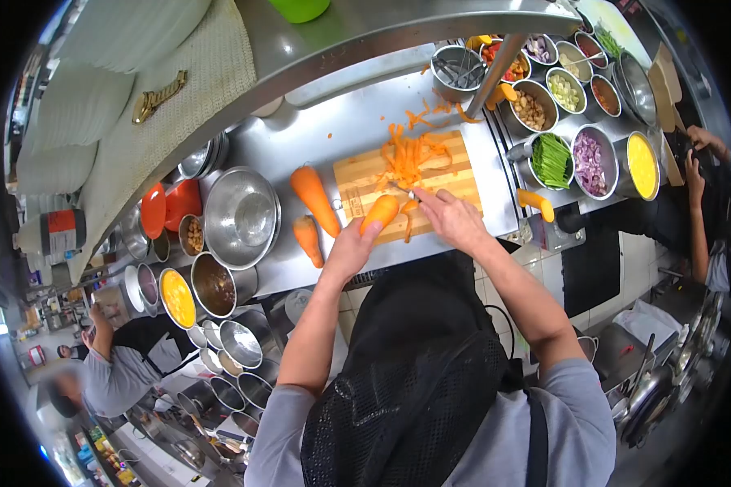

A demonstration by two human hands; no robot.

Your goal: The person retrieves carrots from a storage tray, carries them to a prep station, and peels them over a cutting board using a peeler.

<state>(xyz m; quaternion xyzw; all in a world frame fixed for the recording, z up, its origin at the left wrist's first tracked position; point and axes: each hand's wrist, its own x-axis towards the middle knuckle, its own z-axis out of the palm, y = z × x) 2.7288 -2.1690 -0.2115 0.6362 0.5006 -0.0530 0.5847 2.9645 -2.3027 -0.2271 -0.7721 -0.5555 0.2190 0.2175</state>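
Note:
My left hand point(353, 249) is closed around a peeled orange carrot point(381, 211) over the front edge of a striped wooden cutting board point(463, 174). To its right, my right hand point(452, 219) grips a small peeler point(404, 192), whose head is close to the carrot and hard to make out. Orange peelings point(414, 158) lie heaped on the board, with more scattered behind it. Left of the board, a large carrot point(315, 199) and a smaller carrot point(308, 241) rest on the steel counter point(280, 146).
Steel bowls point(240, 217) stand at the left. Containers of chopped green vegetable point(551, 161), purple onion point(590, 165) and yellow liquid point(642, 166) line the right. A steel shelf point(365, 49) spans above the counter. One person point(126, 365) is at lower left, another person's arms point(697, 187) at right.

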